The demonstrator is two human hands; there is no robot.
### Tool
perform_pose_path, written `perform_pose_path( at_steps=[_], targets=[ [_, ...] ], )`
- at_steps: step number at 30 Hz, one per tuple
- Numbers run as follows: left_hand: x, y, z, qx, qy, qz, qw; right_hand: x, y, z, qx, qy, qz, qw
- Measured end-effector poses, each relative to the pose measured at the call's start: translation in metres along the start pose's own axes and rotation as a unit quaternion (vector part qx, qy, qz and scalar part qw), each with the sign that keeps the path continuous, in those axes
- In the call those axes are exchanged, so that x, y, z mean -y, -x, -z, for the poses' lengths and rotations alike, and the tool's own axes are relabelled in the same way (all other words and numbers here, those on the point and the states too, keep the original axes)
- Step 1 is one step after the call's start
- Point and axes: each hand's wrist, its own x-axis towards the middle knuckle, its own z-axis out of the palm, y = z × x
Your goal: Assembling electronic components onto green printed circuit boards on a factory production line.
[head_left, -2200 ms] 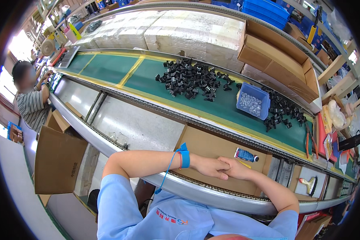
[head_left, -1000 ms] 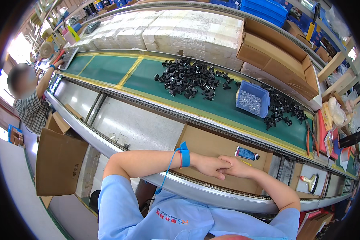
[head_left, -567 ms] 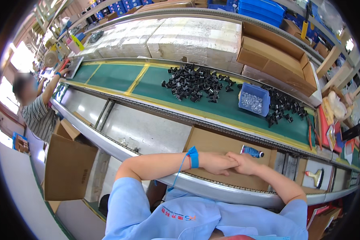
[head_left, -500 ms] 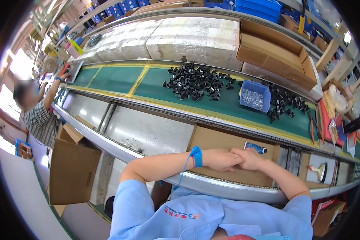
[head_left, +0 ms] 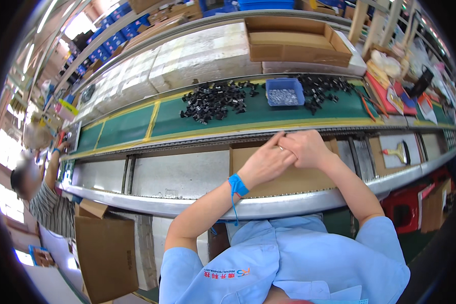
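Observation:
My left hand (head_left: 265,163) and my right hand (head_left: 305,147) are pressed together, fingers curled and touching each other, above a brown cardboard sheet (head_left: 289,178) on the metal workbench. I see nothing held in either hand. A blue strap (head_left: 237,184) circles my left wrist. Just beyond my fingertips runs the green conveyor belt (head_left: 131,126). On it lie a pile of small black parts (head_left: 214,99), a blue bin (head_left: 283,91) of small silver pieces, and a second black pile (head_left: 321,89).
A person (head_left: 43,187) works at the belt's far left beside brown cartons (head_left: 105,256). An open cardboard box (head_left: 294,39) sits behind the belt. A brush (head_left: 399,151) lies on the bench at the right, near red trays (head_left: 390,96) and a red stool (head_left: 408,210).
The view has swung and tipped, so the belt now sits higher and closer. My joined hands have lifted off the cardboard toward the belt edge. The person at the left reaches up to the belt.

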Motion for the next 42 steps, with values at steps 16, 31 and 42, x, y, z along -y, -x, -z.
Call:
perform_pose_path(
  at_steps=[16, 31, 42],
  targets=[
    [0.001, 0.001, 0.034, 0.038, 0.154, -0.079, 0.984, 0.027, 0.031, -0.009, -0.035, -0.264, -0.082, 0.960],
    [0.006, 0.010, 0.010, 0.117, 0.328, -0.007, 0.937, 0.019, 0.034, -0.022, 0.105, -0.356, -0.112, 0.922],
    [-0.011, 0.013, 0.010, 0.076, 0.302, 0.025, 0.950, 0.026, 0.032, -0.009, 0.074, -0.263, -0.087, 0.958]
  ],
)
